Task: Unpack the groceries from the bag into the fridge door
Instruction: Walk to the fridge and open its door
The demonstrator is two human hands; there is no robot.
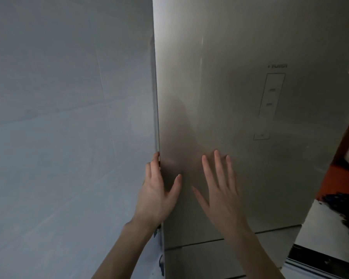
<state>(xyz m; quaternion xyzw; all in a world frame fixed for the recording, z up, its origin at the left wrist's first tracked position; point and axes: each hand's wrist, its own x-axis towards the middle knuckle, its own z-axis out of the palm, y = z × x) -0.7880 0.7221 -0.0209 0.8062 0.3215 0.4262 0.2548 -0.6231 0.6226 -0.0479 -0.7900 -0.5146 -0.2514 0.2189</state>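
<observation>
Our left hand (156, 195) hooks the fridge door (230, 109) edge, right hand (220, 190) flat against it; we should pull steadily from that edge.

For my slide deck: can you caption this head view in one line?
Left hand grips the closed fridge door's edge while the right hand lies flat against its front.

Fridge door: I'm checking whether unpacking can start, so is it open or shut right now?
Shut, as far as shows: the fridge door faces the camera, no interior visible. The left hand grips its left edge; the right hand lies flat on it.
</observation>
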